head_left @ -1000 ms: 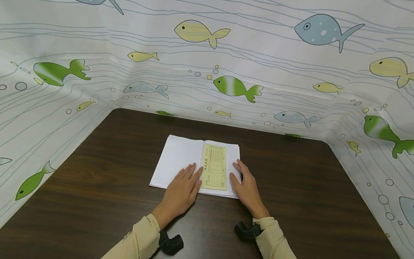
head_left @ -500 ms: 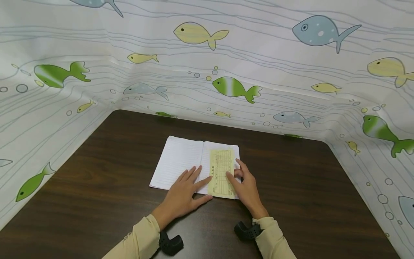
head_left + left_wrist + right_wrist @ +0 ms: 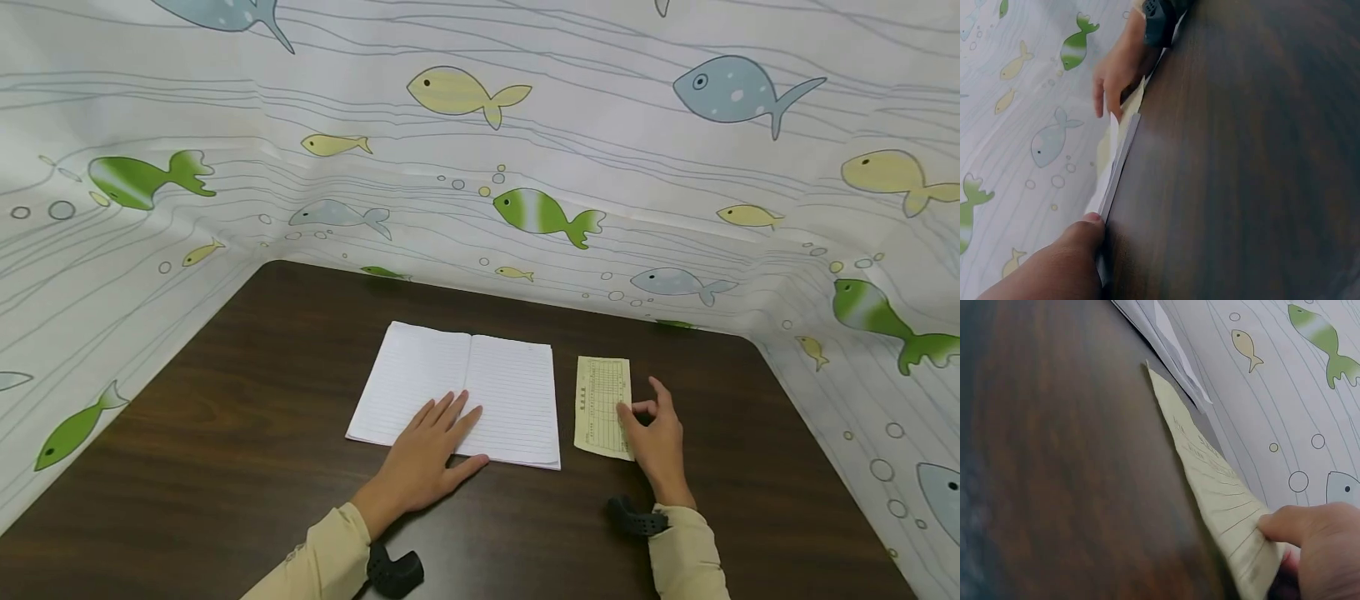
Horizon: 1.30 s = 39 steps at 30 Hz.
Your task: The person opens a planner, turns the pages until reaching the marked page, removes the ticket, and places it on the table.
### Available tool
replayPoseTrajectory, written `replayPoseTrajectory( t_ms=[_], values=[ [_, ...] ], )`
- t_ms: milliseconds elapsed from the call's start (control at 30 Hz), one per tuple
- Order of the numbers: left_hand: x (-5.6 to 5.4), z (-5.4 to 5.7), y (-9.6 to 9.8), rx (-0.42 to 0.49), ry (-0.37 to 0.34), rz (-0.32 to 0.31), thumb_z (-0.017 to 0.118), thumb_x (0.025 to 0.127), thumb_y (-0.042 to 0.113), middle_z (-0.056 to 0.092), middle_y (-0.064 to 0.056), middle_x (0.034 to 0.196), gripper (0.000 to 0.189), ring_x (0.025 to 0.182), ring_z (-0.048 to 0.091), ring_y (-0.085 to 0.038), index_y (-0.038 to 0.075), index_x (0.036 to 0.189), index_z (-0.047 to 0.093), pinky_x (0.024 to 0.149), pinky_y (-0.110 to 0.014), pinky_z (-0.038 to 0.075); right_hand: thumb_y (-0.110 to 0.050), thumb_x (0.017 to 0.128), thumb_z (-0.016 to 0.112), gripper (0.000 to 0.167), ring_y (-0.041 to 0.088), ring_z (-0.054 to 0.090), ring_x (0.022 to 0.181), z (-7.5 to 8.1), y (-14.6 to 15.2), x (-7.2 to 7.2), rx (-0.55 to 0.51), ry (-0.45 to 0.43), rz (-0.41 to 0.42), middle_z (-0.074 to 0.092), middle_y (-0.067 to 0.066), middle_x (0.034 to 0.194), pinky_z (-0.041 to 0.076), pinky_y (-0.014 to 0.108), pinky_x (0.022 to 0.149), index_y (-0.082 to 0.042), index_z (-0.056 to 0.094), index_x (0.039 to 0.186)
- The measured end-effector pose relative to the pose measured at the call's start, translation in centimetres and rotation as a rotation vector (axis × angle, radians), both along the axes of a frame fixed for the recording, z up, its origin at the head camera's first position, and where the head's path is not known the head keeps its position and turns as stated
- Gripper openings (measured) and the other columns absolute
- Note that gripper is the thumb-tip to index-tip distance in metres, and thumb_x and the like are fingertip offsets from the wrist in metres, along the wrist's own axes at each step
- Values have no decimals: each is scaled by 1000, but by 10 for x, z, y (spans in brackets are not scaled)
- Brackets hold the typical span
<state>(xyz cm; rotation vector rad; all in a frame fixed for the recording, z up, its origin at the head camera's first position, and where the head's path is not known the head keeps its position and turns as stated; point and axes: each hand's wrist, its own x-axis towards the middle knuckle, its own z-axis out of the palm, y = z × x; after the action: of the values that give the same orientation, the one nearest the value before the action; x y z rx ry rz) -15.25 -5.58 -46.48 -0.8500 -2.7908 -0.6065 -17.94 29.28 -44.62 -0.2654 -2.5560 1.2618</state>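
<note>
An open lined notebook point(image 3: 517, 383) lies on the table, both its pages bare of the slip. My left hand point(image 3: 423, 454) rests flat on its lower middle with fingers spread and the thumb near the bottom edge. To the right of the notebook, my right hand point(image 3: 656, 433) pinches a yellow printed paper slip point(image 3: 600, 400) by its right edge, between thumb and curled forefinger. In the right wrist view the slip point(image 3: 1216, 481) bends up from the pinch, with the thumb point(image 3: 1285, 525) on its printed face. The left wrist view shows the left thumb point(image 3: 1088, 228) at the notebook's edge.
The dark wooden table point(image 3: 225, 392) extends around the notebook on all sides. A white sheet printed with fish point(image 3: 525, 125) walls in its back and sides. Each wrist wears a black camera mount, the left one point(image 3: 396, 571) close above the tabletop.
My right hand has taken the yellow slip by its edge and moved it right, off the notebook page. My left hand has stayed on the notebook, its thumb now spread outward.
</note>
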Motion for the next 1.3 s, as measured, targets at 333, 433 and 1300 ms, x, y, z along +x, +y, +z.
replayPoseTrajectory(
  t_ms=[333, 433, 1300],
  values=[
    [0, 1, 1, 9, -6, -2, 56, 102, 55, 34, -16, 166, 71, 154, 28, -34, 12, 157, 46, 126, -52, 21, -16, 102, 63, 74, 37, 56, 100, -1, 10, 0, 108, -1, 13, 62, 24, 117, 41, 55, 99, -2, 23, 163],
    [-1, 1, 3, 11, -8, -11, 55, 103, 55, 33, -16, 166, 70, 155, 27, -34, 11, 157, 46, 126, -52, 21, -16, 102, 61, 74, 39, 56, 103, 0, 13, 0, 137, -9, -1, 61, 25, 119, 42, 57, 101, -2, 22, 163],
    [4, -3, -2, 39, 11, 0, 55, 103, 55, 37, -17, 164, 68, 153, 30, -35, 10, 155, 50, 125, -54, 23, -15, 110, 47, 50, 51, 31, 147, 10, -31, 1, 525, -85, 353, 36, 37, 155, 21, 71, 117, 20, 44, 145]
  ],
)
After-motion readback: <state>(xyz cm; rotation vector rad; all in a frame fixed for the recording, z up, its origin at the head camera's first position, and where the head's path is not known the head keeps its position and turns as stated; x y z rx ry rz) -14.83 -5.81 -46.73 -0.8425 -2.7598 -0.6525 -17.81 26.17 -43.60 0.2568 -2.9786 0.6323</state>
